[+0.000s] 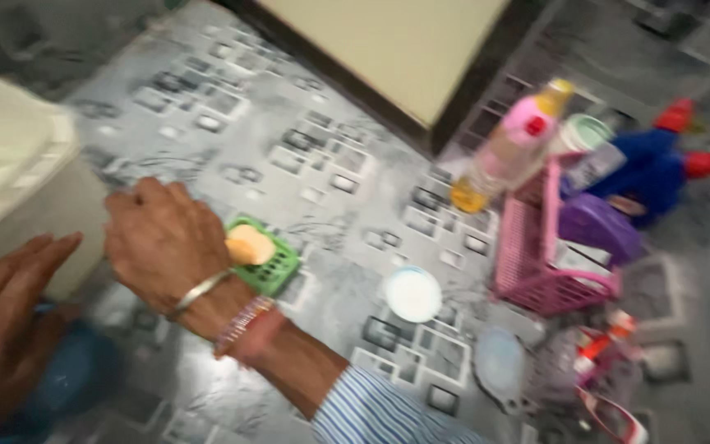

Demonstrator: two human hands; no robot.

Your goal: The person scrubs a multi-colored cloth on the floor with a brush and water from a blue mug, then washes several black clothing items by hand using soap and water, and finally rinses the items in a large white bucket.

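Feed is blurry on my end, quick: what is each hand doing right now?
Left hand: open, fingers stretched out, holding nothing, beside a blue thing.
Right hand: curled at the green soap dish; whether it grips it cannot be told.

Right hand beside soap dish

Left hand cut by the frame's edge; right hand's fingertips hidden, grip unclear

Bright even indoor light, heavy motion blur throughout, soft faint shadows, edges smeared, no glare
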